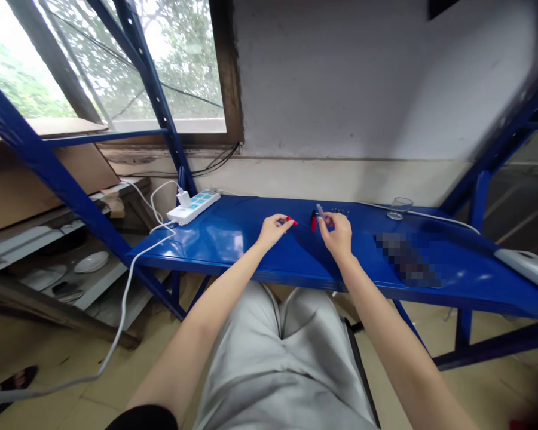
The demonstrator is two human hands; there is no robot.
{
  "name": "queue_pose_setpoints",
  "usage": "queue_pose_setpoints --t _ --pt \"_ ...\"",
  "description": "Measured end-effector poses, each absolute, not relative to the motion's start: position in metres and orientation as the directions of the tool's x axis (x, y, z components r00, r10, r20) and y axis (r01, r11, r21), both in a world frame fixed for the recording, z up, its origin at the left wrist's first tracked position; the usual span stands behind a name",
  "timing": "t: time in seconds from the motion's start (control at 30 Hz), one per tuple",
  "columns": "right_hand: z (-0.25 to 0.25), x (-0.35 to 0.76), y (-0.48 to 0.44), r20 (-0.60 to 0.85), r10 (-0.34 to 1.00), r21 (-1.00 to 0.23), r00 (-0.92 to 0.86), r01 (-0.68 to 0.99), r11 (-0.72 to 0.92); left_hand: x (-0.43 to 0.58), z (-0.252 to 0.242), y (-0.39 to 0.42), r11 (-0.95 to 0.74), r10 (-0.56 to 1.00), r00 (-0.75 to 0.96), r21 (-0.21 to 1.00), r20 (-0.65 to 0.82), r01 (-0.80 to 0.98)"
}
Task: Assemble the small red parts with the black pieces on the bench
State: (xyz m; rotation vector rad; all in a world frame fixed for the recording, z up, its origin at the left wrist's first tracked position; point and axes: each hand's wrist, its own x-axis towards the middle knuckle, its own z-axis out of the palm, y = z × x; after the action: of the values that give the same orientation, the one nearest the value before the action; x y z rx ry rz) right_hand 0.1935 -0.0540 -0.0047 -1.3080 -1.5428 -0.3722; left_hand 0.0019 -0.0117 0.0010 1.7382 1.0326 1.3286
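My left hand [272,229] rests on the blue metal shelf [233,242], its fingers pinched on a small red piece [291,221]. My right hand [338,234] is curled over the shelf a little to the right, holding a thin pale stick-like thing [319,209]. A small red and black object [313,222] lies on the shelf between the two hands. Behind my right hand sits a row of tiny dark parts [339,211].
A white power strip [193,206] with a plugged charger and white cable lies at the shelf's back left. A clear round glass dish [399,208] and another white cable sit back right. A white device [526,266] lies at the right edge. Blue rack posts flank the shelf.
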Motion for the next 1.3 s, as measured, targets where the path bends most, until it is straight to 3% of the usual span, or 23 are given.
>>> queue_pose_setpoints --t 0.2,0.37,0.77,1.03,1.13,1.3 --pt "-0.019 0.209 -0.060 0.523 0.800 -0.603 0.292 0.791 0.106 0.045 0.011 -0.016 -0.591 0.806 0.348 0.669 0.479 0.450" --pt "-0.016 0.207 -0.063 0.366 0.861 -0.580 0.354 0.810 -0.087 0.070 0.006 -0.017 -0.542 0.840 0.354 0.670 0.412 0.507" --pt "-0.017 0.206 -0.058 0.278 0.894 -0.427 0.353 0.879 -0.214 0.083 -0.015 -0.017 -0.444 0.891 0.287 0.541 0.352 0.715" --pt "-0.017 0.206 -0.058 0.290 0.885 -0.409 0.364 0.883 -0.229 0.073 -0.012 -0.035 -0.606 0.741 0.337 0.361 0.581 0.709" --pt "-0.018 0.206 -0.057 0.304 0.879 -0.404 0.367 0.885 -0.230 0.073 -0.013 -0.038 -0.639 0.710 0.408 0.282 0.573 0.716" --pt "-0.020 0.207 -0.054 0.327 0.871 -0.396 0.367 0.890 -0.226 0.075 -0.015 -0.037 -0.632 0.735 0.409 0.326 0.541 0.703"
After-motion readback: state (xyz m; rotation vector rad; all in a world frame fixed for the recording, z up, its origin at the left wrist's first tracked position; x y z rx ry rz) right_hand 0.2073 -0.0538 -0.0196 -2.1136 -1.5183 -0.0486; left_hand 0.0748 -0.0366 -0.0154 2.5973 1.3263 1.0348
